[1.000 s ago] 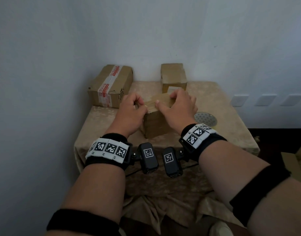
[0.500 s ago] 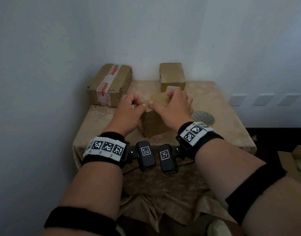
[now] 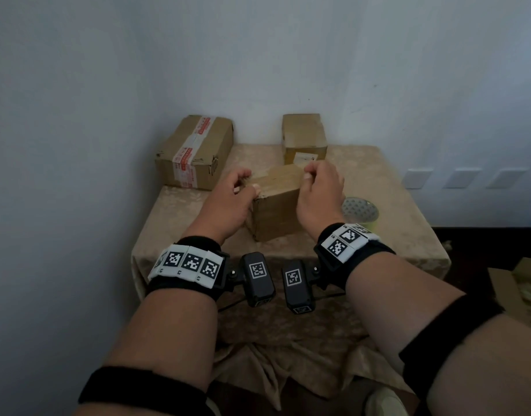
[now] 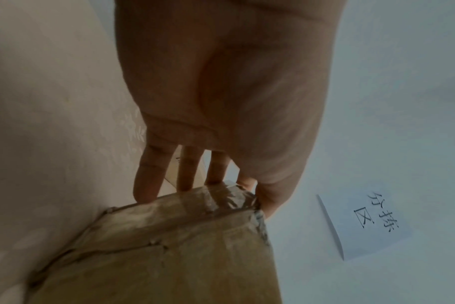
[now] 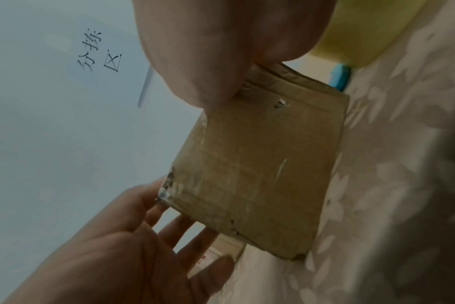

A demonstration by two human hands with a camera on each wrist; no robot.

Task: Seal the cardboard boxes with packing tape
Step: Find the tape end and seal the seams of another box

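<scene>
A small cardboard box (image 3: 276, 205) stands in the middle of the cloth-covered table (image 3: 408, 241). Shiny clear tape (image 4: 221, 197) runs over its top and down one edge. My left hand (image 3: 237, 190) lies on the box's left side, fingers (image 4: 148, 181) straight against the cardboard and thumb at the taped corner. My right hand (image 3: 318, 187) is at the box's right top edge with its fingers curled; its thumb (image 5: 216, 90) presses the edge. A yellowish tape roll (image 3: 360, 210) lies on the table just right of my right hand.
A larger box (image 3: 195, 151) sealed with red-and-white tape stands at the back left, and another brown box (image 3: 304, 136) at the back middle, both near the wall. A handwritten paper note (image 4: 364, 224) hangs on the wall. An open carton (image 3: 519, 292) sits on the floor at the right.
Both hands have slid apart from the middle of the box top, the left to its left edge and the right to its right edge. The box has stayed in place.
</scene>
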